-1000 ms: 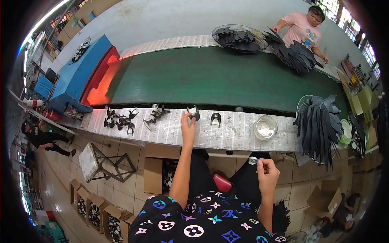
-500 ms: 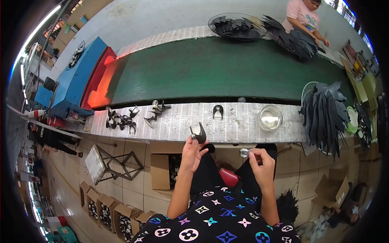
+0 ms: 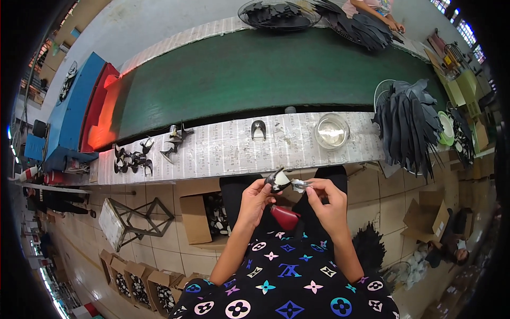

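Observation:
My left hand (image 3: 255,203) is closed on a cupped black piece with a pale inner face (image 3: 277,179), like a shoe's heel part. In my right hand (image 3: 328,204), thumb and fingers pinch a small silvery-white item (image 3: 301,184), whose kind I cannot make out. Its end meets or nearly meets the edge of the heel part, in front of the table over my lap. A similar arched black piece (image 3: 258,129) stands on the table beyond, and a clear round bowl (image 3: 332,131) sits to its right.
Beyond the wrapped table (image 3: 212,165) runs a green conveyor belt (image 3: 239,74) to a blue-and-red machine (image 3: 79,106) at left. Several black pieces (image 3: 133,161) lie on the table's left. Dark cut strips (image 3: 408,125) fill a basket at right. A co-worker (image 3: 380,10) is across the belt.
The heel part has been lowered and tilted toward the right. My right hand has brought the small silvery-white item up against or close to it. The whole view has shifted.

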A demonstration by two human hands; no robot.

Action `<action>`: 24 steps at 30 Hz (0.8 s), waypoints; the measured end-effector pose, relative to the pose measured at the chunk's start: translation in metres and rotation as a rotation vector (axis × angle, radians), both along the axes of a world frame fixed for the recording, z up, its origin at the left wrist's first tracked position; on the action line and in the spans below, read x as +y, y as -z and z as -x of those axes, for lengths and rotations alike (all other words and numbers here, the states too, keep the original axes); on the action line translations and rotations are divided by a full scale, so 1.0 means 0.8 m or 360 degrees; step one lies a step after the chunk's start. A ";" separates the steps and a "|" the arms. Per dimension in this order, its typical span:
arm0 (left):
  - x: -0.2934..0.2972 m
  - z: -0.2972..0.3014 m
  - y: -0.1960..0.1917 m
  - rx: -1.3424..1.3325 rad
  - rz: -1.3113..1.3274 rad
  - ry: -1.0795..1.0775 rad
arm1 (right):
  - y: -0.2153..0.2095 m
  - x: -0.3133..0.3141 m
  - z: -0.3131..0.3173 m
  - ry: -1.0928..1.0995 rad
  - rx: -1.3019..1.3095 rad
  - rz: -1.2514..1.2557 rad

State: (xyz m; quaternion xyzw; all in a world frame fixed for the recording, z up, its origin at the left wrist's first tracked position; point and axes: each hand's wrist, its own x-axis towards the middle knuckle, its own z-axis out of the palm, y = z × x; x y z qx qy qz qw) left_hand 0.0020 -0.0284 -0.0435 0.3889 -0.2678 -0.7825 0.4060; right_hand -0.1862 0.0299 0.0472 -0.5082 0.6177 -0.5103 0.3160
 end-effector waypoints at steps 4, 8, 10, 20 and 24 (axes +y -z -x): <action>0.005 0.003 -0.009 -0.0119 0.0076 0.0033 | -0.003 -0.004 -0.011 -0.0032 0.0142 0.0015; 0.011 0.007 -0.023 -0.0140 0.0092 0.0043 | 0.008 -0.004 -0.017 -0.0089 0.0283 0.0116; 0.014 0.010 -0.027 -0.0136 0.0123 0.0077 | 0.012 -0.003 -0.018 -0.0091 0.0301 0.0114; 0.017 0.008 -0.024 -0.0201 0.0170 0.0094 | 0.015 0.000 -0.015 -0.0143 0.0135 -0.0028; 0.015 0.006 -0.023 -0.0201 0.0172 0.0119 | 0.023 0.001 -0.011 -0.0179 -0.0135 -0.0112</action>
